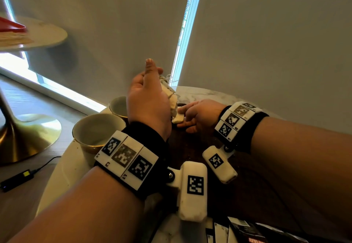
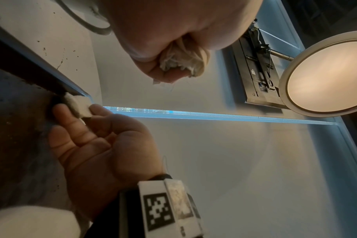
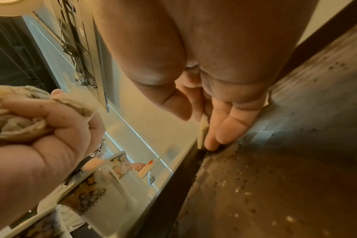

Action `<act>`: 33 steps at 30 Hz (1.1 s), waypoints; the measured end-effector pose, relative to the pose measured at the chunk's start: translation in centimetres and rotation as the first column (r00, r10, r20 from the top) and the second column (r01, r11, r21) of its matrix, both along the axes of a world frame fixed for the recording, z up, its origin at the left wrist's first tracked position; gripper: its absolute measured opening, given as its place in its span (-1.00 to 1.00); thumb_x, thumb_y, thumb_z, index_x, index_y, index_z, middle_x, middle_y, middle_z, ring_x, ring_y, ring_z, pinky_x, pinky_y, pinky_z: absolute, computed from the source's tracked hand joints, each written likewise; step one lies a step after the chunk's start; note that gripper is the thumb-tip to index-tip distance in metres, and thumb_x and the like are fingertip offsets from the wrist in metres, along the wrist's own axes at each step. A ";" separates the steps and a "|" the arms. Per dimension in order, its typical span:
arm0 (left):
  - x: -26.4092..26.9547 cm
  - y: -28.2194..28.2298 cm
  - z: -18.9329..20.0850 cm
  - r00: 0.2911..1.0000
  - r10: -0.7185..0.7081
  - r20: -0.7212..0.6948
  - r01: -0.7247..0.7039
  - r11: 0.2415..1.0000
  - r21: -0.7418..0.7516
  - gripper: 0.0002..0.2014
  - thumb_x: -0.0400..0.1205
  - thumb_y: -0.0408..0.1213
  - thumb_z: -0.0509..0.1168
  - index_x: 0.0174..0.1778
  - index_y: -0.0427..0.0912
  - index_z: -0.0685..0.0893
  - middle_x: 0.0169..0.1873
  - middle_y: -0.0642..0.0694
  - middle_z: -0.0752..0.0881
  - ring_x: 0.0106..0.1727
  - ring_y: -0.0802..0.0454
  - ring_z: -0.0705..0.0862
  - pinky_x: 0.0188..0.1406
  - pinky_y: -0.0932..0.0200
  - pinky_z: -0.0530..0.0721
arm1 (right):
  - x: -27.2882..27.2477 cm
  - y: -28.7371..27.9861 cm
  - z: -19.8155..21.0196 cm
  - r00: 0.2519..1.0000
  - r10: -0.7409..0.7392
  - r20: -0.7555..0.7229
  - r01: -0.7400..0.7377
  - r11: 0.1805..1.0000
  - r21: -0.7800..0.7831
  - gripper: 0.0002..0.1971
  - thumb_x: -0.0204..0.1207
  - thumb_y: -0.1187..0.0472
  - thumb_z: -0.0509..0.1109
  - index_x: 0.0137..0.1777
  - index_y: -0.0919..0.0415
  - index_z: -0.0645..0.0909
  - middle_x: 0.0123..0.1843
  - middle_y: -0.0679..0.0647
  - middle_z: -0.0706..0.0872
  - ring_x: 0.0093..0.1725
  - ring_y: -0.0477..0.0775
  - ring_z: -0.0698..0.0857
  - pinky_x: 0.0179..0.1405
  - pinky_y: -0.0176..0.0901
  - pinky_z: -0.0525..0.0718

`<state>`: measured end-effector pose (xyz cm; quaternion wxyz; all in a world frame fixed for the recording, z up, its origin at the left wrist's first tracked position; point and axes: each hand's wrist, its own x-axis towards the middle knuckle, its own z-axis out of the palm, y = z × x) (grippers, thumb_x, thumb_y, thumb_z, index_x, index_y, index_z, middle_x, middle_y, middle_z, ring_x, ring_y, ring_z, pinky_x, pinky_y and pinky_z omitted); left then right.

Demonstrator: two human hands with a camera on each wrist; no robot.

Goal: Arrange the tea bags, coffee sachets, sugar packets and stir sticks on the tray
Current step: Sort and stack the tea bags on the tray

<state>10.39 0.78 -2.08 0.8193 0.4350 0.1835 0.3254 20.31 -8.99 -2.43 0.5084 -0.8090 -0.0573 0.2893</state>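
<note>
Tea bags (image 1: 167, 92): bunch of off-white, crumpled paper bags with loose pale strings, gripped in the left hand (image 1: 147, 101), raised above the tray's far edge.

Tea bag (image 1: 178, 117): single, off-white, flat, pinched between thumb and fingers of the right hand (image 1: 198, 116), at the far corner of the tray, low against its surface.

Tray (image 1: 190, 147): dark brown, wood-grained, raised dark rim, scattered with pale crumbs; lies flat on the white table.

Sachets (image 1: 245, 229): dark and white packets, partly in view at the near edge, overlapping; print unreadable.
</note>
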 end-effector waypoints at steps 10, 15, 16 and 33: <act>0.0 0.0 -0.1 0.999 -0.003 -0.034 0.004 0.999 0.032 -0.63 0.71 0.26 0.22 0.00 0.06 0.75 -0.25 0.00 0.73 -0.31 0.05 0.69 -0.26 0.05 0.72 | 0.4 -0.1 -0.1 0.999 0.017 0.031 -0.014 0.996 -0.089 -0.61 0.60 0.55 0.26 0.28 0.15 0.64 0.31 0.32 0.67 0.04 0.18 0.76 -0.09 -0.05 0.77; 0.0 -0.1 -0.2 1.000 -0.003 -0.025 0.004 1.000 0.023 -0.62 0.70 0.26 0.21 0.00 0.05 0.74 -0.27 -0.03 0.71 -0.26 -0.02 0.65 -0.25 0.02 0.68 | 1.2 -1.0 0.2 0.986 0.056 0.160 -0.046 0.997 -0.062 -0.65 0.59 0.52 0.28 0.30 0.26 0.66 0.03 0.19 0.71 -0.13 0.10 0.76 -0.26 -0.11 0.79; 0.0 -0.1 -0.1 1.000 -0.004 -0.020 0.005 1.000 0.019 -0.62 0.71 0.25 0.21 0.00 0.04 0.74 -0.28 -0.03 0.70 -0.26 -0.04 0.64 -0.29 0.03 0.67 | 1.3 -1.1 0.4 0.985 0.051 0.164 -0.045 0.998 -0.043 -0.69 0.58 0.54 0.28 0.24 0.28 0.68 -0.02 0.19 0.71 -0.15 0.10 0.76 -0.28 -0.11 0.79; 0.1 -0.2 -0.3 0.999 -0.051 -0.014 0.051 0.998 -0.027 -0.59 0.70 0.26 0.22 0.01 0.01 0.77 -0.20 -0.11 0.72 -0.18 -0.10 0.67 -0.09 -0.20 0.79 | 0.7 -1.0 -0.7 0.952 0.180 0.248 -0.130 0.970 -0.205 -0.76 0.55 0.44 0.34 -0.04 0.12 0.78 0.14 0.17 0.81 0.18 0.13 0.78 0.20 0.05 0.77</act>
